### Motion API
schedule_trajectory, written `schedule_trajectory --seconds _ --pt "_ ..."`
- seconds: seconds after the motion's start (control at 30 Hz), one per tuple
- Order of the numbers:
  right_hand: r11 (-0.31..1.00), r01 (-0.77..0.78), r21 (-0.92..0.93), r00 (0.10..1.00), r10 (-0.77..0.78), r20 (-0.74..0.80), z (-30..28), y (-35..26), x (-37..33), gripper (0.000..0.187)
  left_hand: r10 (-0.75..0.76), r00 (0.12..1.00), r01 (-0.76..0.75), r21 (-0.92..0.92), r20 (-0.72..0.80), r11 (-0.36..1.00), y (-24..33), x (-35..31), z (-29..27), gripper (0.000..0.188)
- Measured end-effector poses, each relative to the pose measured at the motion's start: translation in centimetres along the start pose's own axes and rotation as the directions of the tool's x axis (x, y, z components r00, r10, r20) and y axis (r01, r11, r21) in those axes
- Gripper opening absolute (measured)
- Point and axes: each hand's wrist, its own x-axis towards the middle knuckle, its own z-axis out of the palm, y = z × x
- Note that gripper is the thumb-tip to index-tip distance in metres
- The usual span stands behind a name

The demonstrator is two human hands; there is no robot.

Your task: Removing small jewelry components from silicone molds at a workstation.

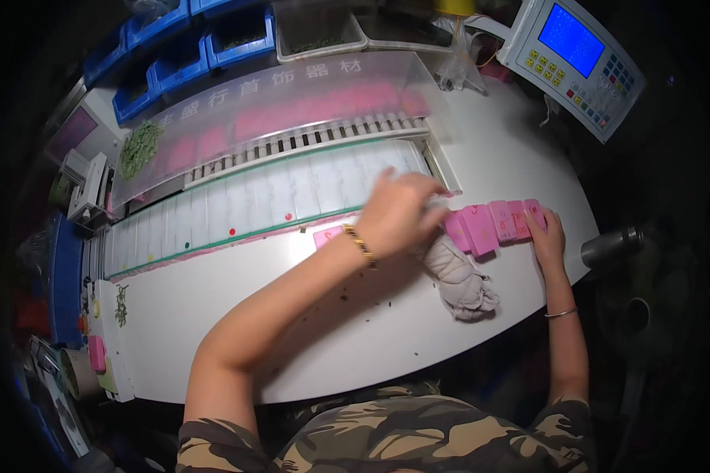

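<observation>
A row of pink rubber-like blocks (481, 226) with red markings runs along the right part of the white table. At the row's right end my right hand (552, 240) is closed on the last pink block, its fingers bent round the end. Over the row's left end is my left hand (406, 209), blurred by motion; whether it holds anything is hidden. Just below that hand lies a crumpled greyish cloth (459, 285), close against the blocks. Another pink block (326, 237) shows partly behind my left wrist.
A long glass-edged panel (260, 197) stretches behind my left arm, with a clear cover (292, 102) beyond. Blue bins (177, 59) line the back. A control unit (576, 63) with a blue screen stands far right; a dark cylinder (612, 247) sits at the right edge.
</observation>
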Motion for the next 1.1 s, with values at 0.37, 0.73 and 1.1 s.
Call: schedule_trajectory --seconds 0.37,0.73,1.1 --pt "0.944 0.319 0.082 0.938 -0.303 -0.167 -1.0 -7.9 -3.1 0.042 -0.12 0.993 0.121 0.231 -0.018 0.965 -0.6 -12.9 -6.8 0.07" --pt "0.664 0.005 0.747 0.759 -0.489 0.429 0.2 -22.2 -11.9 0.044 -0.049 0.979 -0.008 -0.278 -0.196 0.961 3.3 -14.1 -6.9 0.089" --pt "0.477 -0.358 0.802 0.601 -0.54 0.589 2.4 -23.4 -15.3 0.046 -0.099 0.978 0.087 -0.073 -0.185 0.994 6.1 -17.8 -6.4 0.08"
